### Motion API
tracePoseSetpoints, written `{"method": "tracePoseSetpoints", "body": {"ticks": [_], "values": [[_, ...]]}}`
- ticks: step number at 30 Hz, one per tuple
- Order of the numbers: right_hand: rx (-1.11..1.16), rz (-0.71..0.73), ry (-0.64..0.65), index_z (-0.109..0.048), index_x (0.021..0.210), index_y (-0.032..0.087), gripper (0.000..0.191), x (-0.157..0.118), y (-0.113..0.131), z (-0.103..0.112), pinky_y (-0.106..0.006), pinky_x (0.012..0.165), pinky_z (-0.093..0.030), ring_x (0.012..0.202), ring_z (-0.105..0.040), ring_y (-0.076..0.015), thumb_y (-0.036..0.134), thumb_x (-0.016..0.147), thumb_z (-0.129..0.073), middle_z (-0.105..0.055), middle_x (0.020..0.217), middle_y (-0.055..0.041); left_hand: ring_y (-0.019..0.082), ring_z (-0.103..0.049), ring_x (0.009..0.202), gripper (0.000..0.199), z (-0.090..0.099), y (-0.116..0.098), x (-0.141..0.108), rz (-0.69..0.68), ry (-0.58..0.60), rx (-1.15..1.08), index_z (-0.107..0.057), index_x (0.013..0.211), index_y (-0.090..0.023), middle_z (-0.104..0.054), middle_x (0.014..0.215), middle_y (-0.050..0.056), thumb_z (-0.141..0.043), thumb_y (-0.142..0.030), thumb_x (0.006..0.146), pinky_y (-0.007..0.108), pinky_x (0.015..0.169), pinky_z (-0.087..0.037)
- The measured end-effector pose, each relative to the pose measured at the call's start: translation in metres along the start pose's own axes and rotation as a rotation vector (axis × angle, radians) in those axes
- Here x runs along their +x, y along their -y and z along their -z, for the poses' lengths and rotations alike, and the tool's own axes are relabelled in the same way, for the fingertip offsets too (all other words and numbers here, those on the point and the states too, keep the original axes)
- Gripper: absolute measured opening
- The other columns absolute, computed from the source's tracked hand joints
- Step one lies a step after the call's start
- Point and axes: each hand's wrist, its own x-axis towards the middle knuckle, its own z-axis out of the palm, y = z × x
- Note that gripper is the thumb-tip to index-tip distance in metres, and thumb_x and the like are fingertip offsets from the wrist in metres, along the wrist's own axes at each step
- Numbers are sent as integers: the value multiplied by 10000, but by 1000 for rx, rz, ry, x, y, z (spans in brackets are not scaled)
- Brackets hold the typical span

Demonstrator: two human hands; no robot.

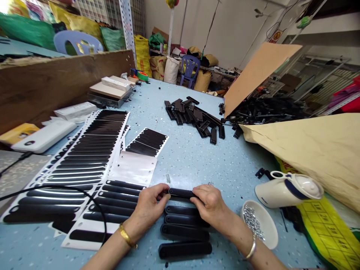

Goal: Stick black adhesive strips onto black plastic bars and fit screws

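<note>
Between my two hands is a slim black bar [182,193] with rounded ends and a small hole near its left end. My left hand [153,202] pinches that left end between thumb and fingers. Around the right end, my right hand [209,202] closes its thumb and fingers. Just below, several similar black bars [184,232] lie in a column on the speckled blue table [135,258]. Left of my hands, sheets of long black adhesive strips [92,157] overlap one another. One sheet reaches up to my left wrist.
A loose pile of black plastic pieces [197,116] lies farther back. On the right stand a white bowl [270,228] of small metal parts and a white lidded mug [281,191]. A black cable [84,191] crosses the sheets. White boxes [74,110] sit by the wooden board [56,82].
</note>
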Motion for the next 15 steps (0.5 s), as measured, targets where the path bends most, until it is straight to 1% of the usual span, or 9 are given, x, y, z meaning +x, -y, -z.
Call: {"method": "tracePoseSetpoints", "body": {"ticks": [2, 7, 11, 15], "values": [[-7, -4, 6, -708, 831, 172, 96, 0, 0, 0, -370, 749, -461, 799, -660, -232, 121, 831, -626, -726, 868, -82, 156, -635, 604, 200, -1, 2, 0, -10, -9, 2, -698, 859, -188, -707, 671, 1, -539, -287, 789, 271, 612, -500], [0, 5, 4, -708, 832, 181, 94, -2, -3, -3, -366, 759, -458, 814, -660, -226, 141, 844, -624, -727, 886, -80, 162, -660, 626, 261, -1, 6, 1, -27, -44, 18, -711, 971, -192, -734, 726, 7, -556, -289, 784, 284, 638, -522], [-3, -1, -9, -708, 825, 176, 87, -4, -4, -3, -370, 766, -462, 829, -663, -233, 132, 836, -633, -730, 905, -85, 165, -657, 616, 242, 0, 4, 1, -23, -9, 20, -723, 924, -180, -727, 692, 9, -547, -287, 797, 283, 627, -515], [-12, -2, -6, -709, 830, 173, 92, -3, -2, -3, -369, 755, -455, 812, -662, -231, 131, 836, -627, -727, 886, -81, 165, -656, 620, 244, 1, 2, 1, -18, -6, 14, -725, 918, -175, -728, 694, 10, -552, -293, 791, 276, 627, -512]]}}
